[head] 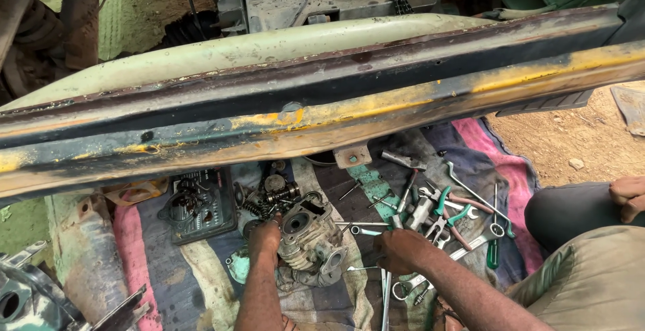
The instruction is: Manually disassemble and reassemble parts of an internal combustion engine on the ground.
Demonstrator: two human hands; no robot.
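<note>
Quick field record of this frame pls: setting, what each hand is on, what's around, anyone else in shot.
setting: outdoors, striped cloth spread on dirt, under a rusty yellow-and-black metal beam
left hand: resting against a grey engine cylinder part, grip not clear
right hand: down among loose tools, closed; what it holds cannot be told
around: pliers with green handles, wrenches, green-handled screwdriver, small engine parts, dark tray of parts
other person: a hand on a knee at the right edge
</note>
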